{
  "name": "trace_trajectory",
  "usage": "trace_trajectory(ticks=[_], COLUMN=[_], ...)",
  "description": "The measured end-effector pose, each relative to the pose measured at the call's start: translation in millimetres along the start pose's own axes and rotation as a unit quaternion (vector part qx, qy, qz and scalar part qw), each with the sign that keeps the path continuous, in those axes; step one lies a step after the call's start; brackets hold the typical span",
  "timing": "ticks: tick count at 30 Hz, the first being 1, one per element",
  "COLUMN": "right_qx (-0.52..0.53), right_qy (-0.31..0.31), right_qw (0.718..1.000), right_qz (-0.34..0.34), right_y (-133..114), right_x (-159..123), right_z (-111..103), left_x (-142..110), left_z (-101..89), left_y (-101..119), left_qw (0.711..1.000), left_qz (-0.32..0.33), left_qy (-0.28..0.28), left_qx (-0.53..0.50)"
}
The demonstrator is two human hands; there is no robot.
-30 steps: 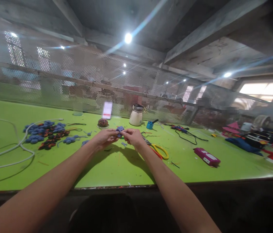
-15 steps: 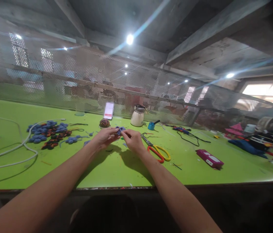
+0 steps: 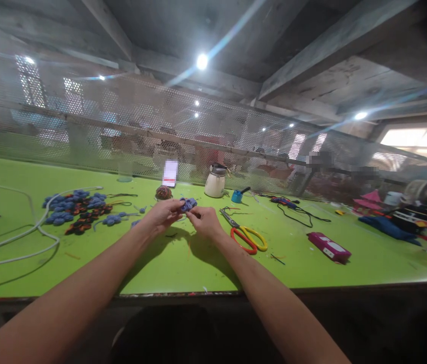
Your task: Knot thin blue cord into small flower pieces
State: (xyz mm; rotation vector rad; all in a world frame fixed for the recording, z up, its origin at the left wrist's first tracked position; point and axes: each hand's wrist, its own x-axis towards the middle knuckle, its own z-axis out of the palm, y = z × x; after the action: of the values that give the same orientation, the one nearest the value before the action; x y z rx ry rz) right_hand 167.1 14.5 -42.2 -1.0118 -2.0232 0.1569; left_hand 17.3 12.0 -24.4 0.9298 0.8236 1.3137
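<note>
A small blue-purple crocheted flower (image 3: 188, 204) is held above the table between my two hands. My left hand (image 3: 165, 215) is closed, its thumb and fingertips pinching the flower's left side. Against the lower right edge of the flower, my right hand (image 3: 204, 221) has its fingers pinched together; any yarn end between them is too small to make out. Scissors (image 3: 244, 233) with one red and one yellow handle lie just right of my right hand. Behind my left hand sits a ball of multicoloured yarn (image 3: 163, 192).
Blue crocheted flowers (image 3: 60, 202) and dark orange-black pieces (image 3: 84, 217) are heaped at left, beside a white cable (image 3: 39, 222). A phone (image 3: 170, 173), a pale jug (image 3: 215, 182) and a blue pot (image 3: 237, 196) stand behind. A purple box (image 3: 329, 247) lies right.
My right hand has shifted slightly down along the flower's edge. The flower has turned and shows more of its face. My left hand stays almost in place.
</note>
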Motion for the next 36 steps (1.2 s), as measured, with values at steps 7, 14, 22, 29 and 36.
trace_trajectory(ticks=[7,14,22,29,36], right_qx=[0.106,0.26,0.334,0.371,0.392], right_qy=[0.046,-0.009,-0.002,0.047,0.085], right_qw=[0.991,0.945,0.921,0.91,0.897], right_qz=[0.075,0.199,0.201,0.177,0.188], right_y=[-3.7,-1.0,1.4,8.1,10.2], right_x=[3.7,5.3,4.8,8.8,12.1], right_z=[-11.5,-6.3,-9.0,-10.9,-8.8], left_x=[4.6,4.6,1.8,-0.3,3.5], left_z=[-0.9,-2.7,-0.6,1.7,-1.1], left_y=[-3.4,-5.5,-2.5,-0.3,-5.6], left_qw=[0.999,0.999,0.999,0.999,0.996], left_qz=[0.034,0.027,0.013,0.009,0.006], left_qy=[-0.005,-0.014,-0.027,-0.014,-0.063], left_qx=[0.024,0.036,0.021,0.037,0.064])
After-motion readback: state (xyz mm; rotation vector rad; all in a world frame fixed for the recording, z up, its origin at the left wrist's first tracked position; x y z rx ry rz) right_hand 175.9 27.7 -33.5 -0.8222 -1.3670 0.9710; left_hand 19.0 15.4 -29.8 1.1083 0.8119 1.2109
